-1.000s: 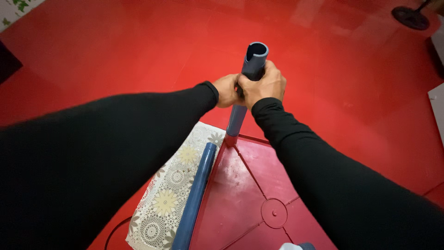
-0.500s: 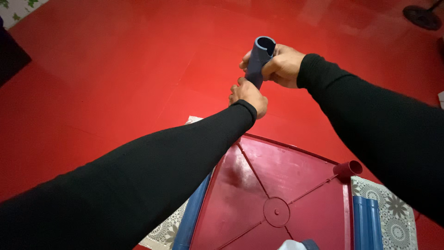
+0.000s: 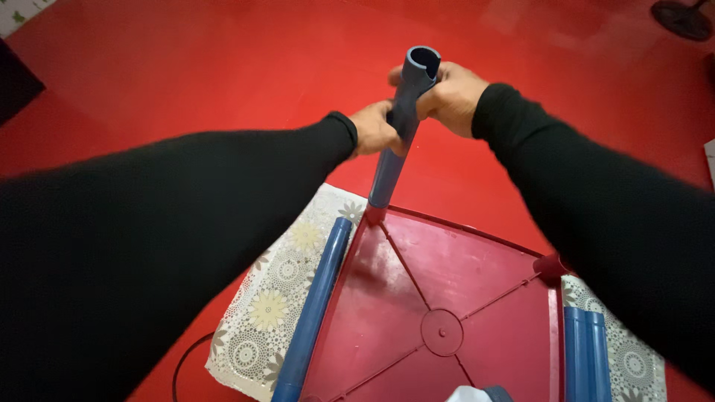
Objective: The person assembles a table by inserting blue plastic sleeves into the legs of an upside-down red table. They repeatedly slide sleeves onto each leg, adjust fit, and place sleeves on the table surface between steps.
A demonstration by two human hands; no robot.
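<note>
A blue plastic tube leg (image 3: 395,149) stands upright in a corner socket of a red upside-down plastic table top (image 3: 447,290). My left hand (image 3: 375,128) grips the leg around its middle. My right hand (image 3: 449,93) clasps it higher, just under its open notched top end. Both arms wear black sleeves. Another blue leg (image 3: 313,313) lies along the table top's left edge. Two more blue legs (image 3: 586,353) lie at the right edge, next to an empty red corner socket (image 3: 550,265).
A white cloth with a floral pattern (image 3: 272,298) lies under the table top on the red floor (image 3: 186,67). A dark cable (image 3: 182,365) curves at the cloth's left. A dark fan base (image 3: 681,18) sits top right and a dark object (image 3: 15,85) at far left.
Both hands shifted along the upright leg: they were together a second ago, then apart, and now both grip near the top. The view has swung to show the table's right corner.
</note>
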